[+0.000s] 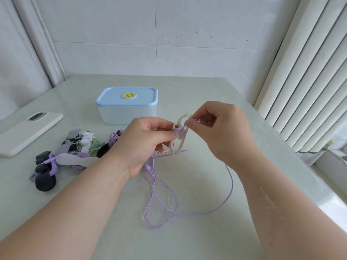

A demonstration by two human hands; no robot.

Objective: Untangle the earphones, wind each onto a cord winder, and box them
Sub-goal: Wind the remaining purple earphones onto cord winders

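Bare forearms, nearest the head camera, enter from the lower edge and meet over the pale green desk (216,94).

Left hand (148,139): grip narrow, with thumb and fingers pinching the middle of the cream fishbone-shaped soft-plastic cord winder (181,135), which is held clear of the desk.

Right hand (219,132): grip narrow, with fingertips pinching the lilac earphone cord (169,205) just beside the winder's upper prongs. Most of that cord lies in loose loops on the desk below the hands. One lilac earbud (147,167) lies just beside the left wrist, and a single strand rises to the right hand.

Step in hand, by judgement: winding, barely begun, since only a turn or so seems to sit at the winder's waist. The next move calls for carrying the strand round the waist between the prongs under light tension, while the left hand steadies the winder.

Winder's long axis: near upright, with the top end leaning slightly right and the lower prongs pointing down at the desk.

Behind the hands, the translucent rectangular box with pale-blue lid (127,109) stands closed. To their left lie a heap of wound earphones (65,156) and a white phone (28,132).
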